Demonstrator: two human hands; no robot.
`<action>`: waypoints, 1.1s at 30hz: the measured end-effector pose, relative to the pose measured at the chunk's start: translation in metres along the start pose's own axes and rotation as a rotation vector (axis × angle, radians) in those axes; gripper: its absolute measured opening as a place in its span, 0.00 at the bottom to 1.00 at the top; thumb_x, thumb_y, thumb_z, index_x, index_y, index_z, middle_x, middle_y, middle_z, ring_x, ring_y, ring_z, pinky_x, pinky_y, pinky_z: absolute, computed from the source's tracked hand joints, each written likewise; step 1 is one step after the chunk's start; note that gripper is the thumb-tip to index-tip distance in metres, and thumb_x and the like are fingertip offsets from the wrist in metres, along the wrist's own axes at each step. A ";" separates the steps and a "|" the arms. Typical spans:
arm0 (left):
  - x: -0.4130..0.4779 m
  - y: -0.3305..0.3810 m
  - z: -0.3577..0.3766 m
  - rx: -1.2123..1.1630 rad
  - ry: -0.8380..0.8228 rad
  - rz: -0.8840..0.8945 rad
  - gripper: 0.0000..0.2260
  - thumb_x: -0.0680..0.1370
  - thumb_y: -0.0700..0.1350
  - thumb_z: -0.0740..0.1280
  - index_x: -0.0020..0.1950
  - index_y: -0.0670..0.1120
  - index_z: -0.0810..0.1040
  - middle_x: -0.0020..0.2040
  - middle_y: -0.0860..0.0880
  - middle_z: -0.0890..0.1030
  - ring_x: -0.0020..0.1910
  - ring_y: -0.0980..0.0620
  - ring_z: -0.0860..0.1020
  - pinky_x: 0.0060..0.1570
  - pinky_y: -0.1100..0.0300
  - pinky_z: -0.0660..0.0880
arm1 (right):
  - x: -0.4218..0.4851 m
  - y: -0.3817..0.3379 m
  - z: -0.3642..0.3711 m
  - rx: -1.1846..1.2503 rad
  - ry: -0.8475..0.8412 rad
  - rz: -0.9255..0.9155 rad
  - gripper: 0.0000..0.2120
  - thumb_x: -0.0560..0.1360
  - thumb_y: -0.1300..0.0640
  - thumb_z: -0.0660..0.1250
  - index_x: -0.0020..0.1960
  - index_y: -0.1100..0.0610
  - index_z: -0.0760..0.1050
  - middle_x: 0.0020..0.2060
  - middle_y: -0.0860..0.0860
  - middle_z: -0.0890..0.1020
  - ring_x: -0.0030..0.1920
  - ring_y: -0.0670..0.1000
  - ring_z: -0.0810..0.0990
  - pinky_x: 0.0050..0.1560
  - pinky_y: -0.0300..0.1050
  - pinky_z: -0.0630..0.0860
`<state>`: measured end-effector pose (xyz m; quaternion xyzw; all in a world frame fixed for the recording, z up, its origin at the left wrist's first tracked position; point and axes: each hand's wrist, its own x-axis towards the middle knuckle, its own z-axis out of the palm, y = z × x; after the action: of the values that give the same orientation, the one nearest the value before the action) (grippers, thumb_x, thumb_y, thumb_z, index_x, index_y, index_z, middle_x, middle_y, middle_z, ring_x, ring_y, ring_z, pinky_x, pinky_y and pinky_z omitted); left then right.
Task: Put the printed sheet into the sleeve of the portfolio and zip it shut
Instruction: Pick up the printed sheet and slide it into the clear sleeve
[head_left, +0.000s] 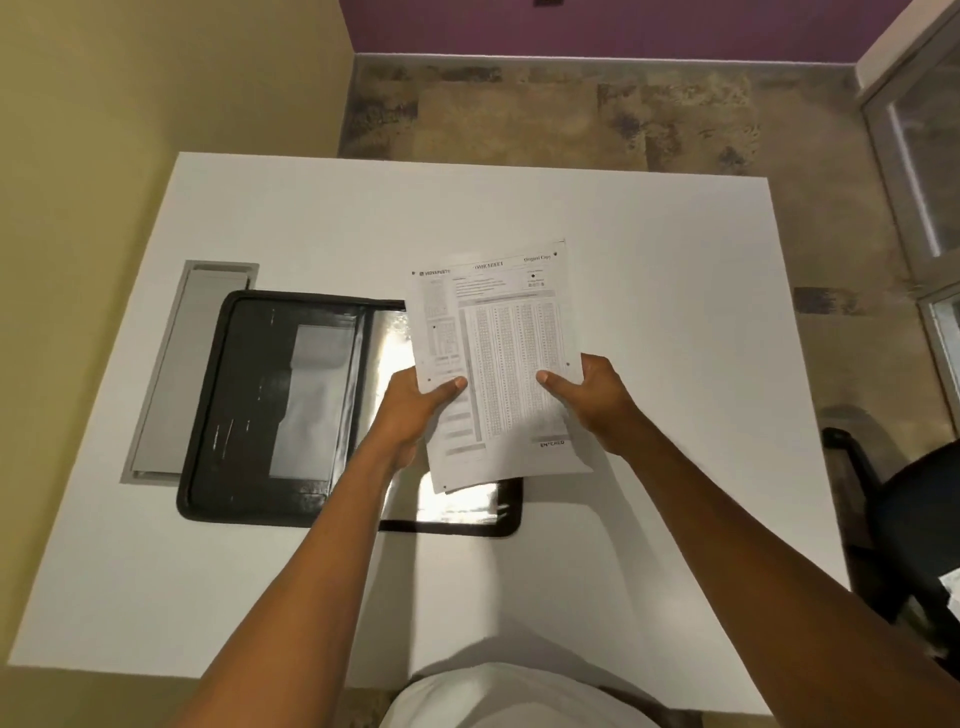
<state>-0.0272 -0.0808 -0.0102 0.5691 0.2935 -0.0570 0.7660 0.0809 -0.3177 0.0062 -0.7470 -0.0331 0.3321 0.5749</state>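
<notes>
A printed sheet (501, 332) with a table of small rows is held upright-facing above the table, over the right half of the portfolio. My left hand (415, 410) grips its lower left edge, thumb on top. My right hand (597, 400) grips its lower right edge the same way. The black portfolio (249, 405) lies open and flat on the white table, its left half showing dark pockets with a pale insert. Its right half has a shiny clear sleeve (387, 338), mostly hidden behind the sheet and my left forearm.
The white table (649, 260) fills the middle of the view; a grey cable-tray lid (171, 364) is set into it left of the portfolio. A black office chair (898, 519) stands at the right. A yellow wall runs along the left.
</notes>
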 end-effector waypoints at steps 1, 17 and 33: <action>0.007 0.004 -0.007 -0.016 0.035 -0.010 0.16 0.77 0.39 0.77 0.64 0.46 0.83 0.58 0.47 0.88 0.56 0.49 0.87 0.51 0.56 0.85 | 0.007 -0.001 0.004 -0.001 0.008 0.015 0.17 0.80 0.51 0.72 0.68 0.50 0.79 0.57 0.40 0.85 0.55 0.43 0.85 0.53 0.38 0.82; 0.147 0.016 -0.106 0.968 0.298 0.200 0.10 0.82 0.44 0.69 0.62 0.45 0.84 0.59 0.46 0.83 0.57 0.46 0.81 0.58 0.52 0.78 | 0.098 -0.012 0.009 -0.007 0.136 0.077 0.04 0.80 0.51 0.73 0.54 0.44 0.82 0.47 0.42 0.89 0.48 0.45 0.88 0.48 0.41 0.86; 0.165 0.020 -0.120 1.285 0.190 0.364 0.05 0.77 0.41 0.71 0.50 0.47 0.86 0.55 0.49 0.83 0.56 0.45 0.78 0.57 0.48 0.72 | 0.127 -0.037 0.006 0.083 0.222 0.087 0.14 0.79 0.55 0.73 0.64 0.56 0.82 0.55 0.50 0.88 0.56 0.53 0.87 0.63 0.58 0.82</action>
<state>0.0707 0.0753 -0.0999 0.9546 0.1667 -0.0400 0.2436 0.1885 -0.2456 -0.0205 -0.7555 0.0769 0.2733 0.5904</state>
